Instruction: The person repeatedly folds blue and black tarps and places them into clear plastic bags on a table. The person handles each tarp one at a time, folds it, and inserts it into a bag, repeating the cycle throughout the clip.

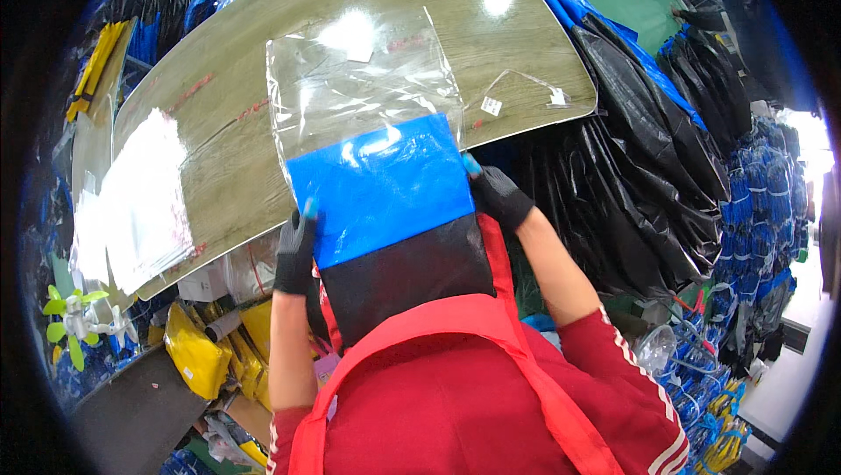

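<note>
Left hand (298,247): I see it dark-gloved with a blue fingertip, curled closed on the left edge of the folded piece; the fingers underneath are hidden from me.
Right hand (499,195): gloved alike, closed at the right edge, just right of the frame's centre.
Folded piece (385,181): blue above, black below, spread between both hands in the middle of the frame, its lower end reaching the red apron (447,313).
Clear bag (359,81): flat, directly above the blue part; I can't tell how far the two overlap.
Tabletop (499,46): wood-patterned, crossing from lower left to upper right under the bag.
White tag (491,105): on a thin loop, right of the bag.
White sheets (149,203): stacked at the left.
Black sheeting (631,168): hanging in folds at the right.
Green-bladed fan (79,322): lower left, near yellow pieces (197,352).
</note>
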